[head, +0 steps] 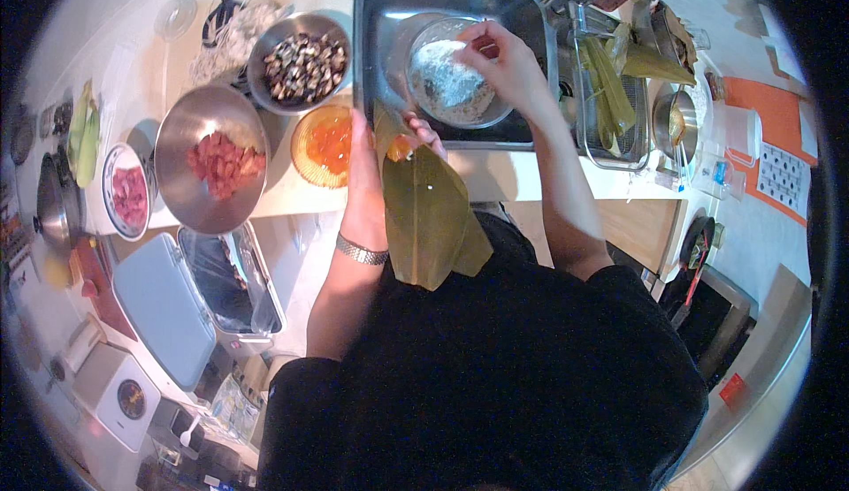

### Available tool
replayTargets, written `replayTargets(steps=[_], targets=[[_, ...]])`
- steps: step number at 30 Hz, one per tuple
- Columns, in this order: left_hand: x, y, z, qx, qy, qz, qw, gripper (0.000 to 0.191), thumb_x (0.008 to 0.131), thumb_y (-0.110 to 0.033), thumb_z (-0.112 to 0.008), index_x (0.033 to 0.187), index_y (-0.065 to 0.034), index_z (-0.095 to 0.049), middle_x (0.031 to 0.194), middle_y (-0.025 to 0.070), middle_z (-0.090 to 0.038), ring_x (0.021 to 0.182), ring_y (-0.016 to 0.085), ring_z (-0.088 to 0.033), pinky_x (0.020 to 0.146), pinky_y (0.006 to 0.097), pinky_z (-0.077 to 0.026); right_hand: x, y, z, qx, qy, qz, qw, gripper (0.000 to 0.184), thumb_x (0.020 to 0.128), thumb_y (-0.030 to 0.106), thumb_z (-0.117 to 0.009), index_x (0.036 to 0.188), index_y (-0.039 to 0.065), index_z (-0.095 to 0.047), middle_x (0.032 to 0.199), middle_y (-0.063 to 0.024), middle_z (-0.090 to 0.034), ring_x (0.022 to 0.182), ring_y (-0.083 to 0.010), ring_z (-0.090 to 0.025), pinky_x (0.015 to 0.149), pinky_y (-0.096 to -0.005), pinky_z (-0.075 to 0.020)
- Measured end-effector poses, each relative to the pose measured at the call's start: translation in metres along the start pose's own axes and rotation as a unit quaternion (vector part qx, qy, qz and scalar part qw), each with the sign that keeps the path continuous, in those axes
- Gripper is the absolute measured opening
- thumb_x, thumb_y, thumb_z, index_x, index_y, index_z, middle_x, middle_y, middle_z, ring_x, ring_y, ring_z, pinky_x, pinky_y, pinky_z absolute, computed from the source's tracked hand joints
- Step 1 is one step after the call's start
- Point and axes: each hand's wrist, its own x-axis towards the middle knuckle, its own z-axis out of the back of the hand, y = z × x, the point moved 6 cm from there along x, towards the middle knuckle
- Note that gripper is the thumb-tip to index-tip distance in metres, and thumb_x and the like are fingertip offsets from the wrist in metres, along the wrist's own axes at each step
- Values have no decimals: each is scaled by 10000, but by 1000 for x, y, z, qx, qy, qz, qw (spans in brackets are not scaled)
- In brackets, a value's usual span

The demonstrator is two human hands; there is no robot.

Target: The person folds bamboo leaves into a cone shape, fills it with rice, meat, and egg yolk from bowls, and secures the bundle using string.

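Observation:
My left hand (371, 173) holds broad green-brown leaves (424, 219) folded at the top, with an orange piece of food (400, 149) inside the fold. My right hand (503, 60) is over a clear bowl of white grains (451, 73) that stands in the sink; its fingers are bent, and whether they pinch any grains cannot be made out. Left of my left hand stands an amber ribbed bowl with orange yolk-like pieces (325, 146). Beyond it is a steel bowl of chopped dark-and-pale pieces (305, 67).
A large steel bowl with diced red meat (212, 159) and a smaller patterned bowl of pink meat (129, 193) stand to the left. More leaves (607, 90) lie in a wire basket right of the steel sink (361, 40). An open-lidded bin (229, 279) stands below the counter.

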Motion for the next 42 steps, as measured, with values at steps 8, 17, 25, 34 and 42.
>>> replayTargets(steps=[8, 17, 25, 34, 42], targets=[[69, 18, -1, 8, -35, 46, 998, 483, 920, -542, -504, 1058, -83, -568, 818, 33, -536, 789, 186, -550, 790, 358, -477, 73, -308, -51, -447, 84, -72, 888, 333, 905, 207, -526, 1214, 88, -563, 1224, -160, -580, 1168, -283, -541, 968, -419, -438], [121, 2, 19, -33, -80, 1, 996, 453, 931, -526, -491, 1012, -83, -544, 836, 37, -559, 824, 195, -566, 816, 374, -484, 57, -316, -63, -347, 107, -151, 919, 285, 915, 254, -493, 1120, 66, -557, 1155, -192, -552, 1032, -374, -576, 847, -512, -485], [154, -22, 41, -69, -87, -16, 994, 476, 936, -521, -483, 957, -52, -560, 916, 82, -591, 852, 207, -587, 817, 387, -492, -1, -309, -138, -261, 428, -97, 860, 546, 847, 473, -550, 1151, 23, -607, 1082, -231, -645, 1028, -387, -611, 900, -497, -466], [214, -41, 86, 250, -155, -64, 954, 517, 938, -527, -483, 1088, -45, -590, 999, 112, -658, 903, 273, -618, 836, 415, -504, 23, -295, -70, 147, 328, -300, 884, 415, 803, 253, -693, 1166, 65, -619, 958, -52, -654, 873, -138, -583, 795, -288, -464], [241, -32, 90, 215, -180, -79, 957, 574, 936, -529, -482, 1259, -58, -537, 1259, 151, -577, 1140, 326, -553, 1014, 510, -402, 47, -158, 26, 83, 214, -186, 955, 229, 830, 177, -666, 983, 11, -632, 845, 12, -635, 778, -72, -566, 695, -232, -450]])
